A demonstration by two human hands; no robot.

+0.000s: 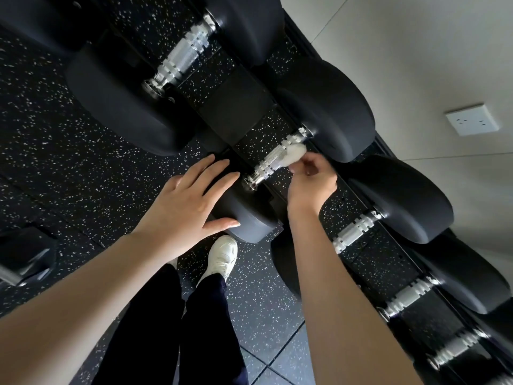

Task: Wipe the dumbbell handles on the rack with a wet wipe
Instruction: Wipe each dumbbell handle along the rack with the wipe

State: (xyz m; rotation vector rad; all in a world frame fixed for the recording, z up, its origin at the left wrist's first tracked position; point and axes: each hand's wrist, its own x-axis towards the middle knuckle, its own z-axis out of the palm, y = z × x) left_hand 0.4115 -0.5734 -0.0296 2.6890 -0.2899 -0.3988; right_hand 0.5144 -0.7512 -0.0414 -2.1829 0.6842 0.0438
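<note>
Right hand (pixel 311 182) pinches wet wipe (pixel 294 154) on dumbbell handle (pixel 273 162); left hand (pixel 188 201) spread flat beside.

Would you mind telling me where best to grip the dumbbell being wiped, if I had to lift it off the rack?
Grip the knurled chrome handle from above, fingers wrapped round its middle. It lies level between two bulky black heads, with open space beneath it.

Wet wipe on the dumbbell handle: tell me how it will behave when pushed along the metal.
The wet wipe looks soft and bunched under the right hand, so it probably folds. The handle looks ridged, so the wipe may snag.
</note>
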